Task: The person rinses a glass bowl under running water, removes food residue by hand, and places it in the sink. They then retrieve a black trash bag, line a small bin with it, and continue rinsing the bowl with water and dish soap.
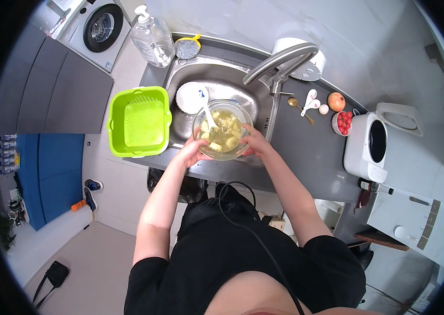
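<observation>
Between my two hands is a clear glass bowl (211, 151), held over the front part of the steel sink. Yellowish liquid with pale yellow chunks (230, 141) fills much of it. A white spoon (210, 118) leans in the bowl, its blue-marked handle reaching over the far left rim. My left hand (193, 152) grips the bowl's left side, thumb on the rim. On the right side, my right hand (256, 143) holds it the same way. Behind the bowl, a white fluted dish (187, 98) sits in the sink basin (241, 92).
A lime-green colander basket (139, 151) stands left of the sink. The faucet (277, 59) arches over the basin's far right. Spoons (310, 103), a pomegranate (336, 101), a bowl of small red fruits (342, 123) and a white appliance (357, 145) line the right counter. A pump bottle (153, 41) stands far left.
</observation>
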`<state>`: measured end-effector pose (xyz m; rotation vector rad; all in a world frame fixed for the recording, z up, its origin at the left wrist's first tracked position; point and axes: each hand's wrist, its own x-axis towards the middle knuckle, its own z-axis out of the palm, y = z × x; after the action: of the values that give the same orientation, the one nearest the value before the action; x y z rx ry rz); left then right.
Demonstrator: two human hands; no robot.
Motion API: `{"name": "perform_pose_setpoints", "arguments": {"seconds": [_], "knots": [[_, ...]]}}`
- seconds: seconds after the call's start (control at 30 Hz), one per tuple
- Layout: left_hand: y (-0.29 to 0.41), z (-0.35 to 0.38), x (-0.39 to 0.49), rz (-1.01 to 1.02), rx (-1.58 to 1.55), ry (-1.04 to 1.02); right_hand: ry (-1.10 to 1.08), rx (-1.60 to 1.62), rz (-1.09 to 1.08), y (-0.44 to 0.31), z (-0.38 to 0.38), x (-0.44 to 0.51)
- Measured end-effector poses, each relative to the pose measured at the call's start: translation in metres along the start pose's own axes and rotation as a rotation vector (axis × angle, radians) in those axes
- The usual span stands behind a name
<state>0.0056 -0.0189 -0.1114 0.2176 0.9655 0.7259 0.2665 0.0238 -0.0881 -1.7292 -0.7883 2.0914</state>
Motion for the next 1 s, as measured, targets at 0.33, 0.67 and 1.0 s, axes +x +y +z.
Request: {"name": "perform_pose_setpoints", "arguments": {"seconds": [0.33, 0.67, 1.0], "knots": [[-0.025, 0.003, -0.007, 0.194, 0.042, 0.132, 0.133, -0.427, -0.27, 0.009, -0.008, 0.006], [-0.03, -0.004, -0.002, 0.236, 0.038, 0.075, 0.471, -1.073, -0.848, -0.038, 0.078, 0.023], [-0.029, -0.008, 0.005, 0.162, 0.067, 0.14, 0.163, -0.715, -0.631, -0.036, 0.071, 0.052]]}}
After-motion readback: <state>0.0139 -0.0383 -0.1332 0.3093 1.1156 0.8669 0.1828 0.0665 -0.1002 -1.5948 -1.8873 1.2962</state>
